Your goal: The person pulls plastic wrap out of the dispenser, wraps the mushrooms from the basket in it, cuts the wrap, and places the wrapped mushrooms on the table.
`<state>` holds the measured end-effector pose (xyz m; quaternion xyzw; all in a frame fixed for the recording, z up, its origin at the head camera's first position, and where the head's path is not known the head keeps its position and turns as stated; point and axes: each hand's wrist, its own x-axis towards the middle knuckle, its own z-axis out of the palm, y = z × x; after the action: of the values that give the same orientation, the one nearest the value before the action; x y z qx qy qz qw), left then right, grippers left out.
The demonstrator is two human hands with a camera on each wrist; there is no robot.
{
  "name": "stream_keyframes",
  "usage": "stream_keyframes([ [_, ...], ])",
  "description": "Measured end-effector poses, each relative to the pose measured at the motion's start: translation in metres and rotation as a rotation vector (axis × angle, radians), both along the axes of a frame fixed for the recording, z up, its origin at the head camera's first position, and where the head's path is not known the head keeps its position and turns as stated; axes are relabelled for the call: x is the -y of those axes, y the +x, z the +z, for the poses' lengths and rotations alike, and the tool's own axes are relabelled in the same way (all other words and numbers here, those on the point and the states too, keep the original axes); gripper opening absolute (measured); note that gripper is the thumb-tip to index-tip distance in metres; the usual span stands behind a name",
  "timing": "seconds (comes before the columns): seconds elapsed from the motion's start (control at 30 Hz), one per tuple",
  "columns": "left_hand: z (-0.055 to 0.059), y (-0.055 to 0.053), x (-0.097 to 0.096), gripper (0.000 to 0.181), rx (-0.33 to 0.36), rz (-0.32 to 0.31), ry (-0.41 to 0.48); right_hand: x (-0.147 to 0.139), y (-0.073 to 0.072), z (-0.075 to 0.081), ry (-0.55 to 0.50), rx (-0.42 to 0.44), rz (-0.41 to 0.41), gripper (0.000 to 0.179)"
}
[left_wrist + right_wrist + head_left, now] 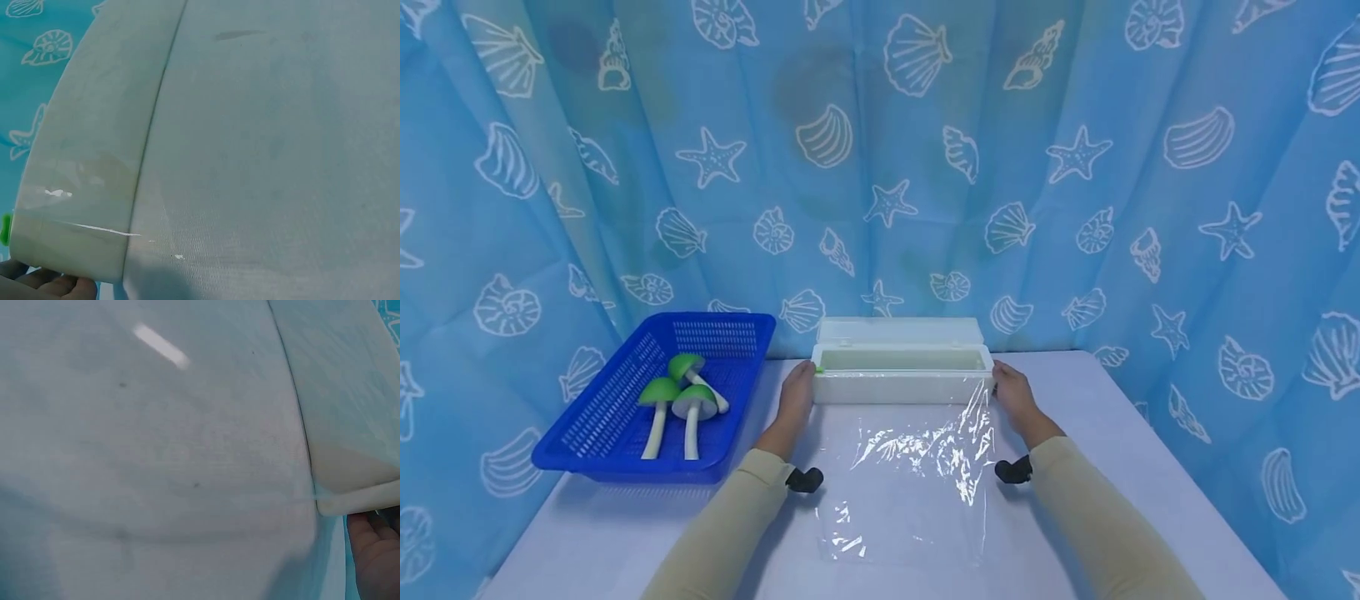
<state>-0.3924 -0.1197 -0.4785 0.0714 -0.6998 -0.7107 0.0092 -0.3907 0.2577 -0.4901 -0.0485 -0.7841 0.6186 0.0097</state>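
Observation:
At the back middle of the table stands a white cling film dispenser box (887,390), its clear lid (902,331) raised. A sheet of transparent cling film (917,483) stretches from its front across the table toward me, shiny and wrinkled at the right. My left hand (793,402) grips the box's left end, beside a small green slider (820,370); its fingers (59,285) show against that end in the left wrist view. The right end is held by my right hand (1021,403). In the right wrist view, its fingers (361,532) are right at the box's corner, partly cut off.
On the left of the table, a blue plastic basket (576,462) holds three green-capped toy mushrooms (658,392) with white stems. A blue curtain (887,275) with white shell prints hangs behind and on both sides. The white table (1120,467) extends to the right.

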Motion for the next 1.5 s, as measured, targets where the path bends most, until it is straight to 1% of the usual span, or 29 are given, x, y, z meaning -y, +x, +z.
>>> stream_keyframes([
  [0.07, 0.0, 0.001, -0.001, 0.056, 0.004, -0.006, -0.003, -0.001, -0.001, 0.0, -0.026, -0.002, 0.007, 0.051],
  [0.13, 0.0, 0.001, -0.002, 0.055, -0.004, 0.005, -0.008, -0.001, -0.004, 0.0, -0.032, 0.001, 0.021, 0.05],
  [0.3, 0.0, -0.001, -0.003, 0.053, -0.037, 0.028, 0.025, -0.003, -0.012, 0.003, 0.006, 0.017, 0.06, 0.05],
  [0.37, 0.0, -0.003, -0.003, 0.055, -0.043, 0.017, 0.03, -0.004, -0.015, 0.004, 0.006, 0.022, 0.062, 0.051],
  [0.5, 0.0, -0.007, -0.003, 0.057, -0.036, 0.007, -0.011, -0.006, -0.023, 0.004, -0.003, 0.038, 0.062, 0.051],
  [0.57, -0.001, -0.006, -0.001, 0.057, -0.029, 0.01, -0.028, -0.005, -0.025, 0.003, -0.004, 0.043, 0.07, 0.051],
  [0.63, -0.002, -0.005, 0.001, 0.057, -0.033, 0.014, -0.004, -0.005, -0.026, 0.002, -0.001, 0.035, 0.077, 0.051],
  [0.73, -0.003, -0.005, 0.003, 0.056, -0.055, 0.011, 0.088, -0.006, -0.027, 0.002, 0.005, 0.015, 0.082, 0.05],
  [0.8, -0.003, -0.004, 0.005, 0.056, -0.076, 0.009, 0.12, -0.007, -0.027, 0.003, 0.026, 0.007, 0.083, 0.05],
  [0.87, -0.003, -0.004, 0.006, 0.056, -0.091, 0.01, 0.105, -0.008, -0.027, 0.002, 0.049, 0.006, 0.085, 0.049],
  [0.97, 0.002, -0.001, 0.007, 0.053, -0.109, 0.042, 0.001, -0.012, -0.028, 0.002, 0.071, 0.011, 0.099, 0.048],
  [1.03, 0.01, 0.002, 0.008, 0.051, -0.112, 0.066, -0.051, -0.015, -0.028, 0.003, 0.064, 0.011, 0.12, 0.049],
  [1.1, 0.02, 0.005, 0.01, 0.047, -0.126, 0.094, -0.096, -0.017, -0.029, 0.004, 0.051, 0.01, 0.138, 0.05],
  [1.17, 0.032, 0.006, 0.011, 0.045, -0.15, 0.111, -0.095, -0.02, -0.029, 0.005, 0.043, 0.01, 0.149, 0.05],
  [1.2, 0.039, 0.007, 0.011, 0.044, -0.153, 0.115, -0.081, -0.021, -0.028, 0.006, 0.039, 0.007, 0.148, 0.05],
  [1.33, 0.073, 0.007, 0.011, 0.04, -0.173, 0.083, 0.041, -0.022, -0.027, 0.006, 0.032, 0.018, 0.109, 0.049],
  [1.37, 0.082, 0.008, 0.012, 0.04, -0.172, 0.069, 0.046, -0.022, -0.027, 0.005, 0.025, 0.019, 0.101, 0.048],
  [1.43, 0.098, 0.01, 0.018, 0.039, -0.189, 0.046, 0.026, -0.018, -0.028, 0.004, 0.007, 0.024, 0.089, 0.048],
  [1.5, 0.111, 0.012, 0.029, 0.038, -0.194, 0.03, -0.052, -0.013, -0.029, 0.004, -0.007, 0.026, 0.09, 0.048],
])
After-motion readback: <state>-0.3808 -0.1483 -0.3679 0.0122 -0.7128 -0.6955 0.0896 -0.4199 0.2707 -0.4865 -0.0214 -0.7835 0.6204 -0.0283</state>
